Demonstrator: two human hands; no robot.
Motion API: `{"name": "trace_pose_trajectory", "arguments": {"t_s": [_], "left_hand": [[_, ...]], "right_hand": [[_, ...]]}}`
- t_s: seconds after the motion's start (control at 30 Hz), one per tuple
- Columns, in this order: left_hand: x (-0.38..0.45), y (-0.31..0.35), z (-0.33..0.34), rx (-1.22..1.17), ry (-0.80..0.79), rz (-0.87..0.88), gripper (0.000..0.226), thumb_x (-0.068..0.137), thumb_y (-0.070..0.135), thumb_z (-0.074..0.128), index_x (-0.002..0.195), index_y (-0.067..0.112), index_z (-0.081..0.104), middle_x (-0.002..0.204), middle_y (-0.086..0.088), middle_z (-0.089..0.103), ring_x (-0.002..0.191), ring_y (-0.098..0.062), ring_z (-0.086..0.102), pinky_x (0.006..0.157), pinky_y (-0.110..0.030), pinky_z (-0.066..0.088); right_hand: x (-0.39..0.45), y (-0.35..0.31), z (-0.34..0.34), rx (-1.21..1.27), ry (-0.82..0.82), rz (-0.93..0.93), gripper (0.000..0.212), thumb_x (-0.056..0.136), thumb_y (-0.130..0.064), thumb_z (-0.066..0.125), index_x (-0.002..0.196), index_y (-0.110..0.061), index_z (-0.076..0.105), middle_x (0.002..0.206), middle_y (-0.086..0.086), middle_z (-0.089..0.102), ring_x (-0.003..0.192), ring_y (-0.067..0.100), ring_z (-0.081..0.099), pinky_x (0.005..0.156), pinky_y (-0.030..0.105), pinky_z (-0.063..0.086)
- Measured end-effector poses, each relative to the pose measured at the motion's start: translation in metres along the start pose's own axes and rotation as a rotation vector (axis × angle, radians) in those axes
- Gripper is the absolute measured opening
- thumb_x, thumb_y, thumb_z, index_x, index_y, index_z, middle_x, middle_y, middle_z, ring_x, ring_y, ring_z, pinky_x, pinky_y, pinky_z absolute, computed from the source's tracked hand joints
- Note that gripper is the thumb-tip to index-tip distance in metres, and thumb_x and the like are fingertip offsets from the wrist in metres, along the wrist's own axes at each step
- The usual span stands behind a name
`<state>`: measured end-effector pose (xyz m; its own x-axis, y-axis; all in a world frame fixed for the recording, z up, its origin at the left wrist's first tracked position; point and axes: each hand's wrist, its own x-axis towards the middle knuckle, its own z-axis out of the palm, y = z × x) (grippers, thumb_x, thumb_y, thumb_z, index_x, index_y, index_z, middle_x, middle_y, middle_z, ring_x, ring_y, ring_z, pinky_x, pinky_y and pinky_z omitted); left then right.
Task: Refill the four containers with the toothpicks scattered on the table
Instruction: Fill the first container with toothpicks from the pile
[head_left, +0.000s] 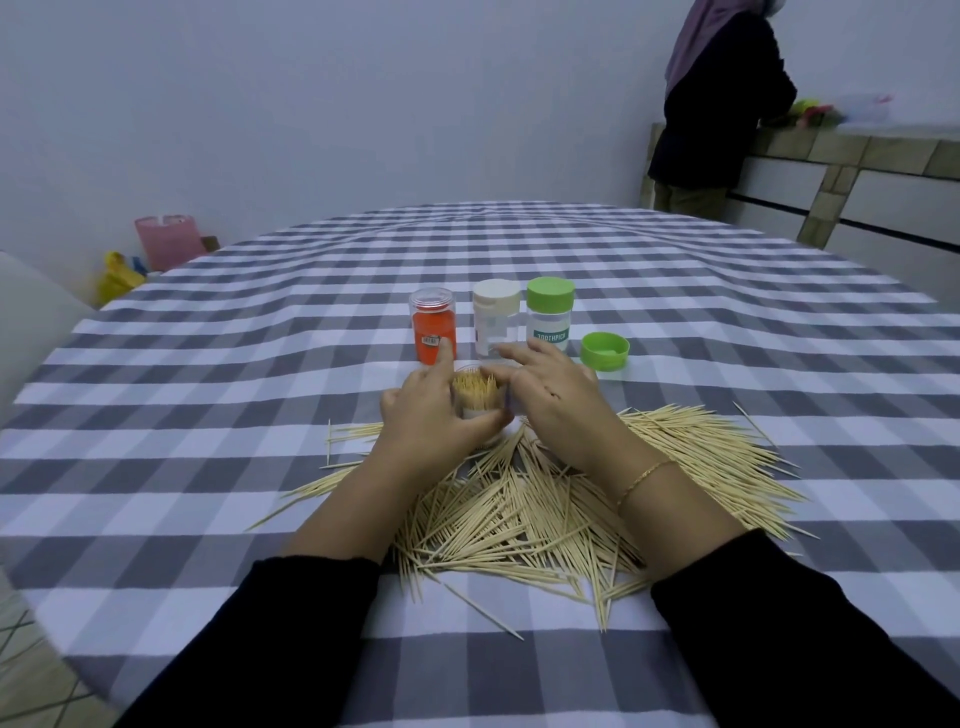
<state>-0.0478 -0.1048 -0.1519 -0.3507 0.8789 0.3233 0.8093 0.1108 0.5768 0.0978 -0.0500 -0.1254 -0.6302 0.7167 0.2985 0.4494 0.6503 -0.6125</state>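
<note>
my left hand (434, 415) curls round the open toothpick jar (478, 402), upright on the counter (208, 364) and nearly full. my right hand (545, 395) rests its thumb on the rim, other fingers spread, holding nothing. the loose toothpicks (519, 514) lie just behind both wrists, toward me, tips mostly pointing away. my right hand is nearer the thick part. the green lid (604, 352) waits right of the jar.

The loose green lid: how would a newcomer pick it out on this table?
On the checked tablecloth, find the row of three upright containers behind the hands. Just right of the green-capped container marked TOOTHPICK, the loose green lid lies alone on the cloth. Unlike its neighbours' caps, it sits on no container.
</note>
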Motion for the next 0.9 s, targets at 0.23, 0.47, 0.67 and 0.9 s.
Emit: {"name": "trace_pose_trajectory", "arguments": {"t_s": [0.23, 0.47, 0.67, 0.9], "left_hand": [[-0.0023, 0.0026, -0.0015, 0.002, 0.007, 0.002, 0.102, 0.079, 0.062, 0.063, 0.155, 0.020, 0.010, 0.137, 0.000, 0.051, 0.131, -0.020, 0.038, 0.101, -0.042, 0.022], [-0.0056, 0.0040, -0.0038, -0.028, 0.063, 0.039, 0.092, 0.078, 0.054, 0.070, 0.152, 0.029, 0.021, 0.138, 0.008, 0.048, 0.131, -0.015, 0.036, 0.101, -0.039, 0.021], [-0.0069, 0.0035, -0.0084, 0.022, 0.094, 0.106, 0.075, 0.073, 0.053, 0.075, 0.140, 0.038, 0.043, 0.144, 0.009, 0.040, 0.135, -0.011, 0.029, 0.097, -0.032, 0.015], [-0.0089, 0.0044, -0.0098, 0.141, 0.106, 0.158, 0.064, 0.077, 0.056, 0.070, 0.136, 0.044, 0.049, 0.147, 0.008, 0.039, 0.136, -0.014, 0.028, 0.103, -0.039, 0.017]], "right_hand": [[-0.0002, -0.0018, 0.0006, 0.152, 0.124, -0.036, 0.048, 0.087, -0.040, 0.027, 0.093, -0.032, 0.074, 0.131, -0.015, 0.054, 0.133, 0.004, 0.031, 0.112, 0.046, 0.015], [0.0001, 0.0012, 0.0008, 0.127, 0.166, -0.045, 0.052, 0.088, -0.045, 0.026, 0.101, -0.028, 0.073, 0.119, -0.020, 0.054, 0.121, -0.001, 0.036, 0.108, 0.043, 0.020], [0.0000, 0.0006, 0.0019, 0.076, 0.192, -0.065, 0.054, 0.090, -0.046, 0.025, 0.108, -0.024, 0.072, 0.112, -0.023, 0.053, 0.119, 0.000, 0.039, 0.104, 0.040, 0.023], [0.0010, 0.0045, 0.0046, 0.025, 0.196, -0.103, 0.052, 0.091, -0.046, 0.026, 0.111, -0.028, 0.070, 0.120, -0.015, 0.060, 0.121, 0.003, 0.041, 0.098, 0.033, 0.021]]}}
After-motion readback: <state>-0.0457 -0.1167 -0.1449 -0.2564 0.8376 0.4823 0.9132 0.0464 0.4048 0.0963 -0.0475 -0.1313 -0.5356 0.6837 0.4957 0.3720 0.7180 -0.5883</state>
